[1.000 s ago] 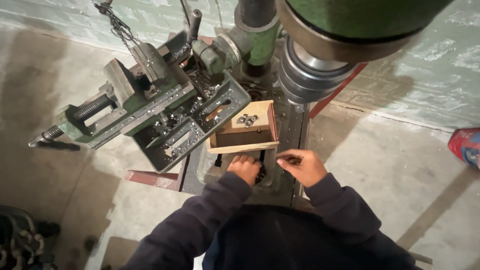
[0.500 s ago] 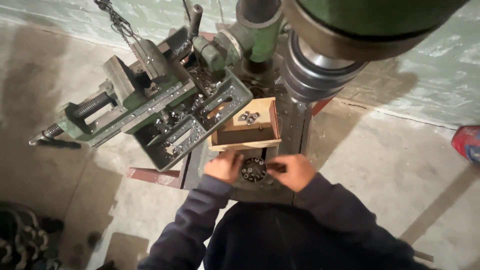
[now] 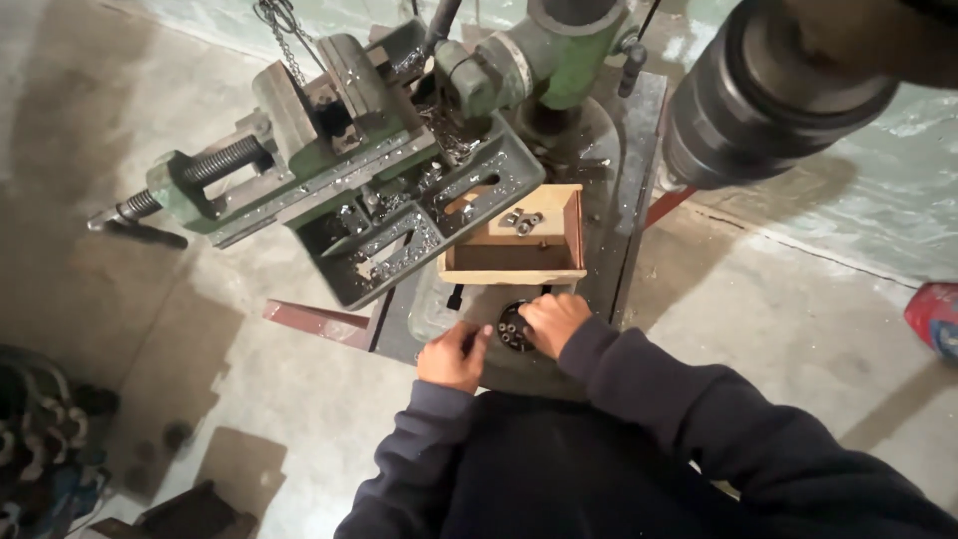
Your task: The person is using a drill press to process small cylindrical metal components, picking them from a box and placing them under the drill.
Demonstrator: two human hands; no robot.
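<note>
Both hands work at a round black metal disc with a ring of small holes, which lies flat on the dark steel base plate of the drill stand, just in front of a small open wooden box holding a few loose metal bits. The right hand curls over the disc's right edge, its grip grasping the rim; the left hand rests just beside it on the left, fingers loosely bent, and whether it holds anything I cannot tell. This looks like a positioning or seating step, and the next move likely calls for a firm two-handed hold to turn or lift it. The disc faces upward; being round, it shows no long axis. The green machine vise sits well apart, behind.
</note>
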